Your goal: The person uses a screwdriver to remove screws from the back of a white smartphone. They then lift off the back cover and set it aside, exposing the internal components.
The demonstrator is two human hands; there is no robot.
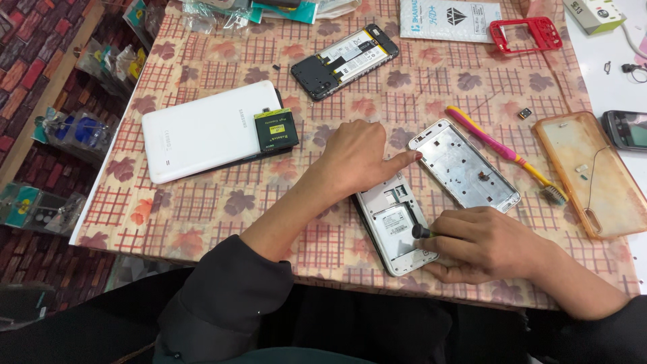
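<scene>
A small opened phone [394, 226] lies back-up near the table's front edge, its inner frame and label showing. My left hand [360, 156] rests on its top end, with the index finger stretched right to touch the corner of a silver metal phone frame [464, 165]. My right hand [482, 244] grips a dark-handled screwdriver [422, 232], whose tip is on the lower part of the opened phone.
A white tablet [205, 129] with a dark battery [275, 130] on it lies at left. Also on the patterned cloth [202, 216]: an opened black phone [345, 61], a pink-yellow toothbrush [502, 149], a clear phone case [593, 172], a red phone frame [526, 34], a black phone [627, 129].
</scene>
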